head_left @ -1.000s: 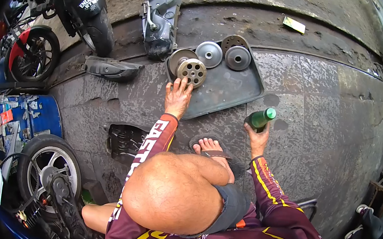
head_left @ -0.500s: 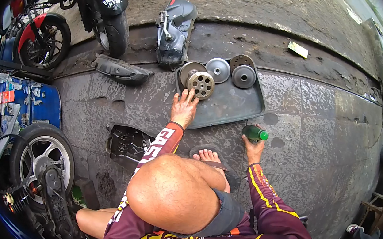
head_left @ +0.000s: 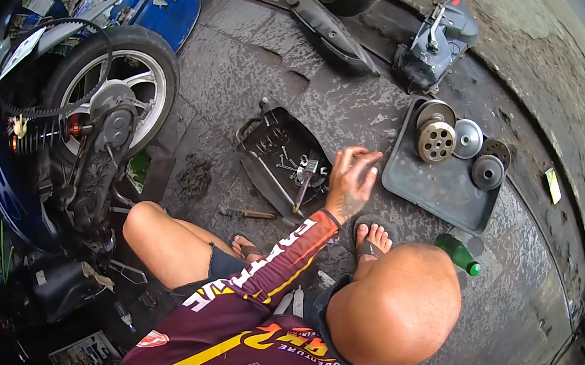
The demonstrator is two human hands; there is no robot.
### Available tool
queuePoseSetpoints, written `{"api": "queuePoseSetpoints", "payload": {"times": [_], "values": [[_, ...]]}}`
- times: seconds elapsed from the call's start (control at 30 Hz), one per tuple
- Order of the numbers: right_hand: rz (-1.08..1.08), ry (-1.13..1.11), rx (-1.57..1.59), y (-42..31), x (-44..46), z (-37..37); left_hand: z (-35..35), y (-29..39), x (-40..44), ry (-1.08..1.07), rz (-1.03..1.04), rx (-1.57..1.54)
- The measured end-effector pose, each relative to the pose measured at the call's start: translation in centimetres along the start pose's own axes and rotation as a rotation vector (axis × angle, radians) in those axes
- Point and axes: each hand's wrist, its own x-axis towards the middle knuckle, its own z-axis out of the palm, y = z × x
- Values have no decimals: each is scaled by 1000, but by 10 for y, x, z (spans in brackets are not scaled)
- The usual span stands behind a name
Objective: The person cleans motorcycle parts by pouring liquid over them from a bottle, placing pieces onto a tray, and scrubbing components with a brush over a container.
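My left hand (head_left: pixel 352 183) is raised over the right end of a black plastic tray of tools (head_left: pixel 263 183), its fingers slightly bent and apart, with nothing visible in them. Loose bolts, a metal shaft and a wrench-like tool (head_left: pixel 305 182) lie inside that tray. To the hand's right, a grey tray (head_left: pixel 435 195) carries a clutch bell with round holes (head_left: pixel 436 141), a silver pulley disc (head_left: pixel 468 139) and a darker disc (head_left: pixel 488 172). A green bottle (head_left: pixel 457 254) is on the floor beside my knee. My right hand does not show.
A wheel (head_left: pixel 112 83) with engine parts lies at left, near a blue panel covered in torn paper (head_left: pixel 167 13). Towards the back are a grey engine cover (head_left: pixel 434 51) and a long black cover (head_left: pixel 331 35). A hammer-like tool (head_left: pixel 249 214) rests on the tiles.
The view has swung left. My left hand has left the clutch bell and is now over the black tool tray. My right hand, earlier around the green bottle, is out of sight.
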Motion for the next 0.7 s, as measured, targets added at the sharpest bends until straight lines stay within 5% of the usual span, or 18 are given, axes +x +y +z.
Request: {"api": "queuePoseSetpoints", "payload": {"times": [0.13,0.2,0.27,0.4,0.47,0.53,0.7], "values": [[357,-605,193,-58,1,52,-45,-80,-12,402,-362,-131],[51,-926,189,-176,-3,97,-66,-123,-17,322,-460,-29],[-790,-1048,32,-308,-21,132,-73,-167,-28,182,-596,-54],[-1266,-1440,-174,-326,-56,229,-65,-189,-49,-34,-621,116],[-1470,-1479,-462,-313,-80,265,-56,-198,-55,-139,-722,231],[-1624,-1455,-706,-299,-102,290,-46,-219,-59,-310,-977,-19],[-1559,-1455,-672,-289,-103,301,-51,-207,-55,-293,-961,-161]]}}
